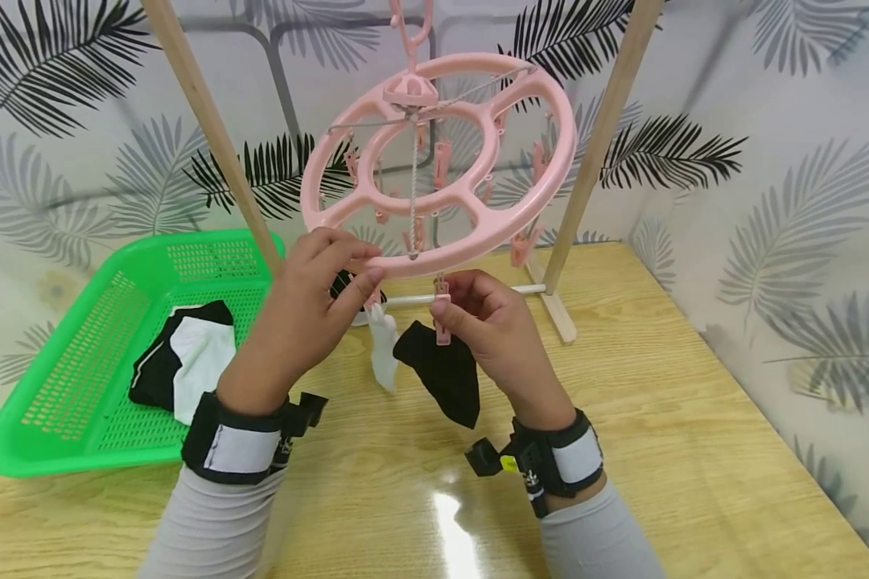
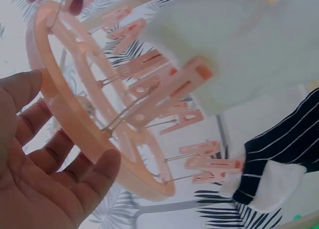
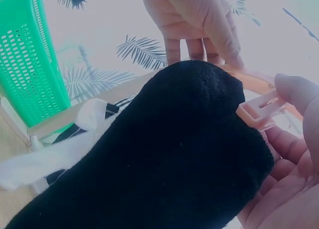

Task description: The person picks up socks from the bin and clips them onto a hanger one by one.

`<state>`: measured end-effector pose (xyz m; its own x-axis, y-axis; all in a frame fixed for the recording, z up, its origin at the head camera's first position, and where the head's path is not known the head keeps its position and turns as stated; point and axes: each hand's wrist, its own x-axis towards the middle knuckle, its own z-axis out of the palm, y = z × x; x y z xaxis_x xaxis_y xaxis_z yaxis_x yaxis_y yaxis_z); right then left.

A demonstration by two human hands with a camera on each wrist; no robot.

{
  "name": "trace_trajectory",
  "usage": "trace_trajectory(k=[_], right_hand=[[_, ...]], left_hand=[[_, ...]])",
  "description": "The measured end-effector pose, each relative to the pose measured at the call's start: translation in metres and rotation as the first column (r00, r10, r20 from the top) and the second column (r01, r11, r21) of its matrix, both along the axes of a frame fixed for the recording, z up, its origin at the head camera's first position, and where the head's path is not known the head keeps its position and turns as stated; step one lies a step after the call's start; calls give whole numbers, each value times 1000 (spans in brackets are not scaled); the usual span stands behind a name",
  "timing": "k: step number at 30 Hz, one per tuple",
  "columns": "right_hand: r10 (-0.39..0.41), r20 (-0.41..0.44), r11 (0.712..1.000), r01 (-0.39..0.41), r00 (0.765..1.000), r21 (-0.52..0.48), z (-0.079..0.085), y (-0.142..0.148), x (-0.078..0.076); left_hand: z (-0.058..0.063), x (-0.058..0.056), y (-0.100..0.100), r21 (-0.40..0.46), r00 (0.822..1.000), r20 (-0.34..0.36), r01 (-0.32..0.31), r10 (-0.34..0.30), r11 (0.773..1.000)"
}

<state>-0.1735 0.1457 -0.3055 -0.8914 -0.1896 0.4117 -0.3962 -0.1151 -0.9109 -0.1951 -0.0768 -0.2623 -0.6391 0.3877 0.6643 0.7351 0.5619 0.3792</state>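
Note:
In the head view a pink round clip hanger [image 1: 510, 221] hangs tilted, and my left hand [image 1: 307, 297] holds its near rim between thumb and fingers. My right hand [image 1: 500, 334] pinches a pink clothespin [image 1: 443, 331] just below the rim. From that clothespin a black sock [image 1: 445, 374] hangs, its edge in the clip's jaws in the right wrist view. To its left a white sock [image 1: 384, 350] hangs from another clip. Behind it, a black sock with white stripes [image 2: 284, 139] hangs in a clip, clearest in the left wrist view.
A green basket [image 1: 65, 346] stands on the left of the wooden table [image 1: 659, 418], with black and white socks [image 1: 188, 358] inside. Wooden poles [image 1: 601, 145] of a stand rise on both sides of the hanger. Several other pink clips [image 1: 442, 165] dangle from it. A patterned wall stands behind.

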Motion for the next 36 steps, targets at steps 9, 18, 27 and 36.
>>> trace_trajectory(k=[9, 18, 27, 36], right_hand=[[-63, -5, 993, 63, 998, 104, 0, 0, 0], [-162, -47, 972, 168, 986, 163, 5, 4, 4], [-478, -211, 876, 443, 853, -193, 15, 15, 14], [-526, -60, 836, 503, 848, -218, 5, 40, -7]], left_hand=[[23, 12, -6, -54, 997, 76, -14, 18, 998], [48, 18, -15, -135, 995, 88, -23, 35, 991], [59, 20, -22, -177, 996, 76, -32, 46, 984], [61, 17, -31, -194, 997, 75, -12, 27, 981]])
